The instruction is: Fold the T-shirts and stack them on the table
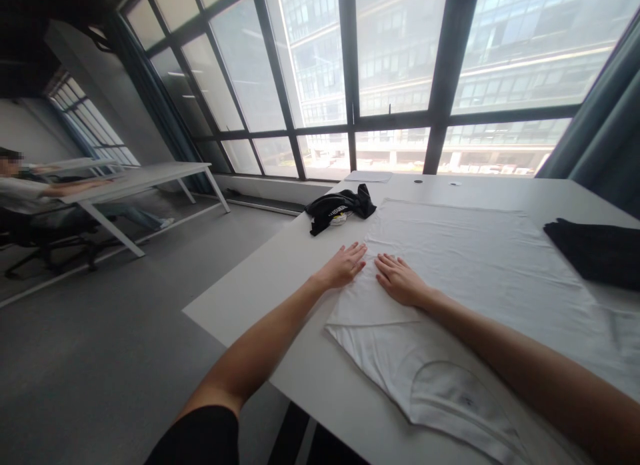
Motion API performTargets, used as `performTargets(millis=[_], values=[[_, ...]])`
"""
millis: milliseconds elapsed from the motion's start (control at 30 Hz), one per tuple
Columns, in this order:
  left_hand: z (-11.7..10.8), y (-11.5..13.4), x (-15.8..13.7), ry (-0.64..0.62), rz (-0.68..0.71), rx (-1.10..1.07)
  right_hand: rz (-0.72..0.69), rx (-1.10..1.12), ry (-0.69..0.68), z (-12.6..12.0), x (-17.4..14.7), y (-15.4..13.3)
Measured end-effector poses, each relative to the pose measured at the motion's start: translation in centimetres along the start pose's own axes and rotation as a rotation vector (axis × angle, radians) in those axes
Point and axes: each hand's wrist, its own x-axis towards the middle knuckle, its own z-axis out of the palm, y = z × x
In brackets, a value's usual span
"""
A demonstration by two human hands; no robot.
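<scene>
A white T-shirt point(480, 265) lies spread on the white table, its neckline toward me and its hem toward the window. The sleeve on the left is folded inward over the body. My left hand point(345, 266) rests flat at the shirt's left edge, fingers stretched out. Just right of it, my right hand point(400, 278) lies palm down on the fabric with its fingers spread. Neither hand grips anything. Light wrinkles run across the shirt, and my right forearm covers part of it near the collar.
On the white table point(240, 305), a bunched black cloth item with white lettering point(333, 203) lies beyond my left hand. A folded black garment point(600, 251) is at the right. A person point(30, 191) sits at another table point(150, 175) far left. Windows line the back.
</scene>
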Motion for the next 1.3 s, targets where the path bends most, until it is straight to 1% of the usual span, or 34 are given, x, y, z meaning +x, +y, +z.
performTargets(millis=[33,100,167,233,333,433,533,633,700,767,833,867,900,967,1033,1100,1167,1233,1300], values=[[0.0,0.6,-0.1,0.012,0.023,0.016,0.001,-0.001,0.001,0.0,0.0,0.0],[0.4,1.5,-0.5,-0.005,0.060,0.048,0.002,-0.002,0.009,0.2,0.1,0.0],[1.0,2.0,-0.9,-0.063,0.041,0.072,0.004,0.000,0.016,0.3,0.1,0.1],[1.3,1.9,-1.1,-0.123,0.006,0.083,0.006,0.006,0.017,0.4,0.1,0.2],[0.9,1.7,-1.0,-0.167,-0.011,0.066,0.002,0.018,0.019,0.4,0.1,0.2],[-0.1,2.2,-1.2,-0.161,-0.009,0.036,-0.002,0.029,0.028,0.3,0.1,0.1],[-0.4,3.7,-3.0,-0.160,0.041,0.006,-0.001,0.048,0.041,0.3,0.1,0.0],[0.2,5.0,-5.8,-0.190,0.090,0.008,-0.011,0.067,0.050,0.3,0.0,0.0],[0.6,5.4,-7.3,-0.200,0.094,0.015,-0.011,0.075,0.056,0.3,0.0,0.0],[0.4,5.3,-7.8,-0.217,0.096,0.002,-0.008,0.077,0.062,0.3,0.0,0.0],[-0.3,4.9,-7.2,-0.232,0.103,-0.031,-0.005,0.073,0.062,0.3,0.0,0.0],[-0.8,4.6,-6.5,-0.216,0.098,-0.044,-0.005,0.071,0.060,0.3,0.0,0.0],[-1.3,4.2,-5.7,-0.178,0.083,-0.050,-0.005,0.067,0.059,0.3,0.0,0.0],[-2.0,3.2,-3.6,-0.063,0.032,-0.043,-0.010,0.059,0.061,0.3,0.0,0.0],[-2.1,2.0,-1.5,0.018,-0.011,-0.025,-0.014,0.054,0.065,0.2,0.0,0.0],[-1.5,0.6,0.2,0.016,-0.034,-0.001,-0.015,0.051,0.065,0.1,0.0,-0.1],[-0.5,-0.8,1.2,-0.026,-0.065,0.032,-0.011,0.051,0.062,0.0,0.0,-0.1],[0.5,-1.9,1.6,-0.064,-0.108,0.054,-0.009,0.053,0.061,0.0,0.0,-0.1],[1.2,-2.7,1.5,-0.076,-0.145,0.052,-0.011,0.058,0.058,0.0,0.0,-0.1]])
